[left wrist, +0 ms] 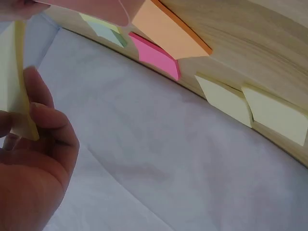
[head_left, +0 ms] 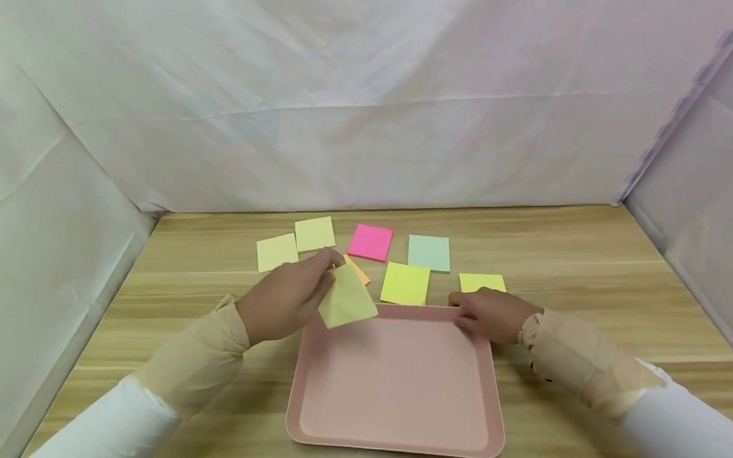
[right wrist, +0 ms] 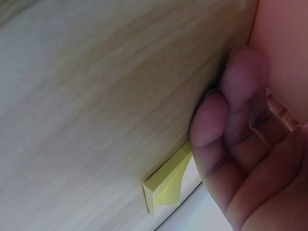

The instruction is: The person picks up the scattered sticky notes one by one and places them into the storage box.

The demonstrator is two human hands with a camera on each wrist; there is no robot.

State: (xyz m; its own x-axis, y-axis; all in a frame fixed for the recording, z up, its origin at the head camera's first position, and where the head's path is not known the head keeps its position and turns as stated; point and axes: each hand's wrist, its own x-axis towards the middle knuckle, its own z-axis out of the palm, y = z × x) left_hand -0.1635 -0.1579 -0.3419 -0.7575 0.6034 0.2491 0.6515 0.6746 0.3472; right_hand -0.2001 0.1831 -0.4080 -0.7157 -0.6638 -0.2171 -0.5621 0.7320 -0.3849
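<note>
My left hand pinches a pale yellow sticky note pad between thumb and fingers, tilted above the far left corner of a pink tray. In the left wrist view the same pad appears almost edge-on. At the tray's far right corner, my right hand grips the rim with fingers curled. Just beyond that hand lies a bright yellow pad, partly covered by it. An orange pad is mostly hidden behind the held pad in the head view. The tray's floor is bare.
Behind the tray lie two pale yellow pads, a pink pad, a mint green pad and another bright yellow pad, close to the rim. White cloth walls border the wooden table behind and at both sides.
</note>
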